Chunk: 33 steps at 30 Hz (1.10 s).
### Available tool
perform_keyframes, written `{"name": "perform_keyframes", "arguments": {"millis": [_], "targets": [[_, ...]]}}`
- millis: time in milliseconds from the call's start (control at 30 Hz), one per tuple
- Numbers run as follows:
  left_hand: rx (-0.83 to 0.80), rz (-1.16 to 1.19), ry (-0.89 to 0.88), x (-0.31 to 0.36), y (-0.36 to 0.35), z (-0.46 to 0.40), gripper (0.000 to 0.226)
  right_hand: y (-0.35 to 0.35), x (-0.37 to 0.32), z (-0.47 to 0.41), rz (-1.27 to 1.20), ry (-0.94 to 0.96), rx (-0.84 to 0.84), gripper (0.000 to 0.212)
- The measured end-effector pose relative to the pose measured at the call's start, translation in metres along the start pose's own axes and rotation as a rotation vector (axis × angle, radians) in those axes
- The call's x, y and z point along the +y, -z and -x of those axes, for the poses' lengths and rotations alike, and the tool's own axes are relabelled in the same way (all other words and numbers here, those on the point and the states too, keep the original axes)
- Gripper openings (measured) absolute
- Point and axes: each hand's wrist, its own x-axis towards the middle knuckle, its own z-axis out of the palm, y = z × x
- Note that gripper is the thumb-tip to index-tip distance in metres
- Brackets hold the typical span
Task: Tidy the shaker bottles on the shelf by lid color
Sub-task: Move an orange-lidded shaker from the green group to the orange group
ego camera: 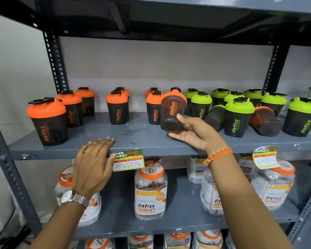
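so the grey shelf [151,141] takes up most of the view, with jars [150,189] on the level below it. orange-lid shakers [47,121] stand along the left half, green-lid shakers [239,117] crowd the right half. two bottles lie on their sides among the green ones: a dark one [215,116] and an orange one [264,120] (can't tell its lid, it points away). right hand [194,133] is wrapped under one orange-lid bottle [172,112], holding it tilted just above the shelf, right at the border between the two colours. left hand [93,164] is flat and spread, fingertips resting on the shelf's front edge, holding nothing. a price tag [128,160] hangs just beside it.
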Motion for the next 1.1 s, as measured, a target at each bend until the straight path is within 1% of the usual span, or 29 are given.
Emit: {"name": "perform_keyframes", "arguments": {"millis": [67, 200, 300, 400, 500, 667, 900, 1000, 1100], "targets": [[0.011, -0.005, 0.034, -0.004, 0.004, 0.002, 0.054, -0.008, 0.005, -0.004, 0.091, 0.015, -0.066, 0.047], [0.026, -0.014, 0.091, -0.023, 0.012, 0.009, 0.052, -0.030, 0.019, -0.023, 0.113, 0.070, -0.179, 0.060], [0.010, -0.018, 0.096, -0.036, 0.016, 0.014, 0.053, -0.056, 0.032, -0.044, 0.169, 0.079, -0.248, 0.060], [-0.016, -0.027, 0.065, -0.039, 0.018, 0.017, 0.055, -0.079, 0.044, -0.067, 0.358, 0.083, -0.269, 0.061], [-0.041, -0.013, 0.072, -0.036, 0.020, 0.018, 0.056, -0.098, 0.057, -0.087, 0.541, 0.074, -0.320, 0.069], [-0.068, 0.011, 0.089, -0.034, 0.023, 0.020, 0.058, -0.119, 0.070, -0.102, 0.700, 0.082, -0.409, 0.078], [-0.058, 0.024, 0.120, -0.031, 0.022, 0.020, 0.057, -0.129, 0.072, -0.100, 0.872, 0.136, -0.447, 0.087], [-0.061, 0.045, 0.131, -0.031, 0.022, 0.021, 0.058, -0.127, 0.073, -0.100, 0.852, 0.117, -0.404, 0.085], [-0.055, 0.066, 0.157, -0.029, 0.024, 0.018, 0.060, -0.120, 0.070, -0.098, 0.768, 0.094, -0.361, 0.082]]}}
